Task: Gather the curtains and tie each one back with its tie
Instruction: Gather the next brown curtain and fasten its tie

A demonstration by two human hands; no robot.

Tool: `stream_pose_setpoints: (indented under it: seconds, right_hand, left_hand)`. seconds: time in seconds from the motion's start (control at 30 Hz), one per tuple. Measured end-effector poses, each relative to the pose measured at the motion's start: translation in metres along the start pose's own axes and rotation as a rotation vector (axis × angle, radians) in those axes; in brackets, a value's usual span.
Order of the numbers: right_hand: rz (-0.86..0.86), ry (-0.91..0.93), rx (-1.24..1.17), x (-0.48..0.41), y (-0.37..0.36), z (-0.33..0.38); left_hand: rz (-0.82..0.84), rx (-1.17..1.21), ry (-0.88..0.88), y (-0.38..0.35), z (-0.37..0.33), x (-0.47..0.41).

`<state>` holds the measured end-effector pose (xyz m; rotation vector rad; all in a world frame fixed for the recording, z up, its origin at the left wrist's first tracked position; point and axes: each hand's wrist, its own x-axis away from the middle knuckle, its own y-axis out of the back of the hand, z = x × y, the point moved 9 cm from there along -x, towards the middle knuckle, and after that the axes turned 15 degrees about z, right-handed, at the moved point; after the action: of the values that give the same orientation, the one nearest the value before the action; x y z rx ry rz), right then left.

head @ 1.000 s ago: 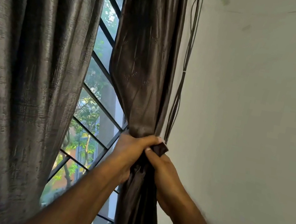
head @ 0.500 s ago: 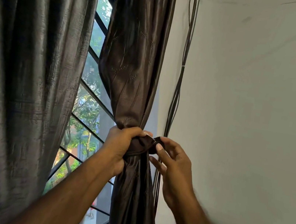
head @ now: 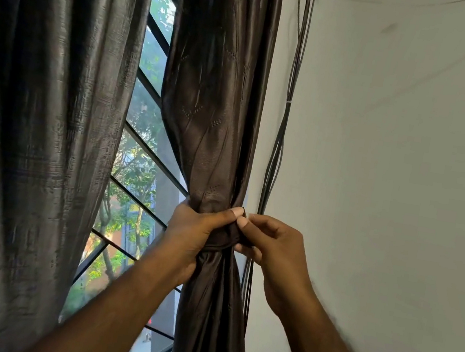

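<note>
**Rt curtain: tie wrapped, end being secured**

The rt curtain [head: 214, 112] hangs beside the wall [head: 408, 173], bunched into a tight waist w/ the tie [head: 225, 235] looped around it. Left hand [head: 196, 231] is closed around the gathered fabric at the waist, thumb laid across the top of the band. Right hand [head: 277, 253] pinches the free end of the tie betw thumb and forefinger just at the curtain's wall-side edge, other fingers loosely curled.

Change vs a sec ago: then both hands were pressed tight together on the bundle, fabric end poking out betw them. Half a sec ago the right hand had pulled away w/ fingers spread, the tie end only at the fingertips. Now it has closed back to a fine pinch next to the left thumb. View also drifted, so the curtain sits a bit more central.

Meaning, as I read it: gathering is done on this side, wrap is done, and the work is down to fixing the end — tucking or hooking it; can't tell which, no hook or fastener visible. Cables [head: 282, 123] run down the wall just behind the hands, so some snag risk.

Left curtain [head: 40, 115] hangs loose, no tie seen on it, window grille [head: 145, 143] showing betw the two. Approx halfway thru the task.
</note>
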<state>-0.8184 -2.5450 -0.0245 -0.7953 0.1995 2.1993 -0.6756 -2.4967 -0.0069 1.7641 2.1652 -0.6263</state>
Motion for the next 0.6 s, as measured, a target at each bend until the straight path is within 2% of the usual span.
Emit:
stream_pose_setpoints:
  seconds: [0.03,0.1,0.13,0.17,0.2,0.27,0.4,0.47,0.6]
  right_hand:
    - [-0.042,-0.004,-0.015,0.001,0.002,-0.002]
    - [-0.122,-0.011,-0.041,0.002,0.007,-0.006]
    - [-0.144,-0.013,-0.053,0.003,0.008,-0.008]
    - [-0.158,-0.014,-0.067,0.003,0.008,-0.01]
    - [-0.16,-0.009,-0.072,0.003,0.008,-0.011]
    - [-0.123,-0.008,-0.043,0.002,0.005,-0.011]
    - [0.097,-0.058,-0.17,-0.004,-0.008,-0.014]
    - [0.179,-0.036,-0.12,-0.005,-0.011,-0.011]
    - [0.135,0.076,0.054,-0.012,-0.005,-0.002]
  left_hand:
    - [-0.073,-0.156,-0.065,0.005,-0.006,0.003]
    - [-0.297,-0.699,-0.259,0.01,-0.033,0.025]
    - [-0.347,-0.934,-0.407,0.0,-0.046,0.041]
    - [-0.29,-1.064,-0.51,-0.014,-0.049,0.05]
    - [-0.16,-1.095,-0.546,-0.025,-0.045,0.052]
    - [0.057,-1.094,-0.479,-0.034,-0.029,0.047]
    - [-0.028,-1.008,-0.433,-0.011,-0.035,0.034]
    - [-0.034,-0.962,-0.395,-0.005,-0.04,0.029]
    - [-0.012,-0.853,-0.32,-0.001,-0.038,0.025]
